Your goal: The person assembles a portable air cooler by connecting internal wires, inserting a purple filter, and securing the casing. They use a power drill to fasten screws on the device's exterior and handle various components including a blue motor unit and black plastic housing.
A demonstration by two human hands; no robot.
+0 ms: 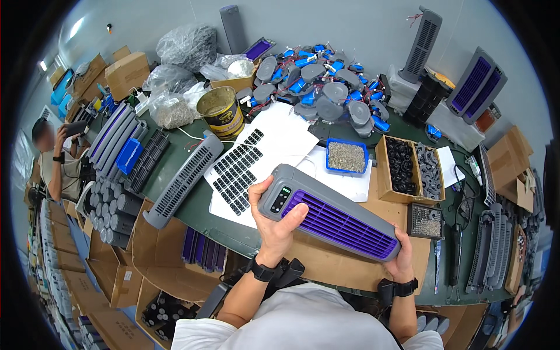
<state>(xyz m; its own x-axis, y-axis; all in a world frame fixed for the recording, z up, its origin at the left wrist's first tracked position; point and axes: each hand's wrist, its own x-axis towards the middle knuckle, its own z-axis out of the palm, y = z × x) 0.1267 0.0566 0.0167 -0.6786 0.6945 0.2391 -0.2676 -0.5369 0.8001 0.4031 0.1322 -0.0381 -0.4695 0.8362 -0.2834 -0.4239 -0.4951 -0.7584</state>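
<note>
Between my two hands, above the front of the bench, I hold a grey tower fan (344, 220) with a purple grille and a small dark button panel at its left end. My left hand (273, 221) grips that end, its thumb lying on the grille's edge beside the panel. Around the far right end my right hand (402, 256) is wrapped. Behind the fan lie white sheets with rows of black panel stickers (239, 172). A cardboard sheet (326, 256) spreads over the bench beneath the fan.
A heap of grey caps with blue parts (326, 87) fills the back. Near it stand a yellow-black tin (220, 114), a blue tray of screws (346, 156) and a box of black parts (401, 169). A grey housing (184, 181) leans at left; a person (55, 151) sits far left.
</note>
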